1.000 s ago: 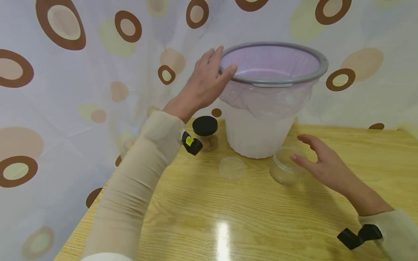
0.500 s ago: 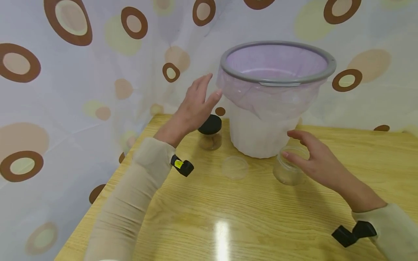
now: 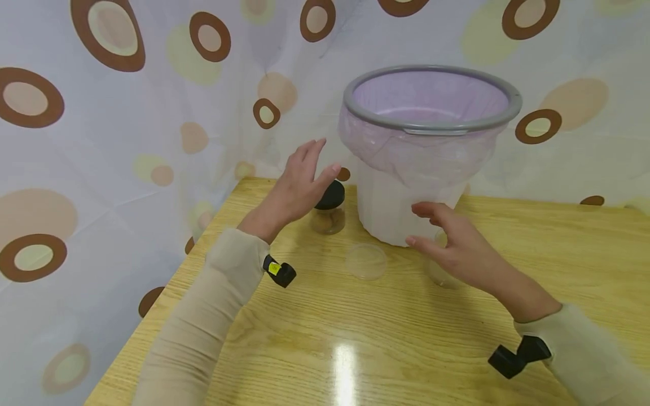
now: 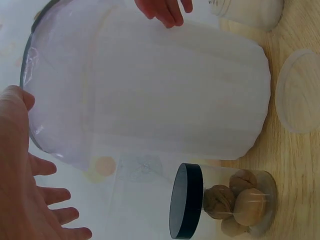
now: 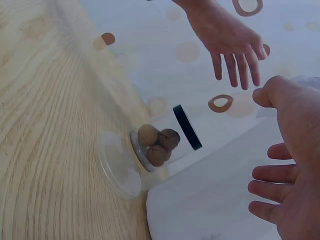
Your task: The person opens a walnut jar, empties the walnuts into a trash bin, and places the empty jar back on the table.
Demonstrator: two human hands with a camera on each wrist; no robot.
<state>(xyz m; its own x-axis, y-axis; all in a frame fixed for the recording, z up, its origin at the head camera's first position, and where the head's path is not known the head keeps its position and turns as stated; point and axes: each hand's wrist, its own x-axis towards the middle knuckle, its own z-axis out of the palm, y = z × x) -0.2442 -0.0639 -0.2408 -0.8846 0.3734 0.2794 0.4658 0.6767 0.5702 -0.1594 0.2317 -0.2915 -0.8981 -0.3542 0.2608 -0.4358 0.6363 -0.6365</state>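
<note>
Both hands hover spread beside the lined bin.

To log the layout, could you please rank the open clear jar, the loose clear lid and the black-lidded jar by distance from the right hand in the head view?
1. Open clear jar, partly hidden under the right hand.
2. Clear lid, flat on the table to its left.
3. Black-lidded jar, farther left, by the left hand.

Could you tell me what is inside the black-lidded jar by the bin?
The jar holds a few brown walnuts, seen through its clear wall. Its black lid is on, so nothing shows from above.
</note>
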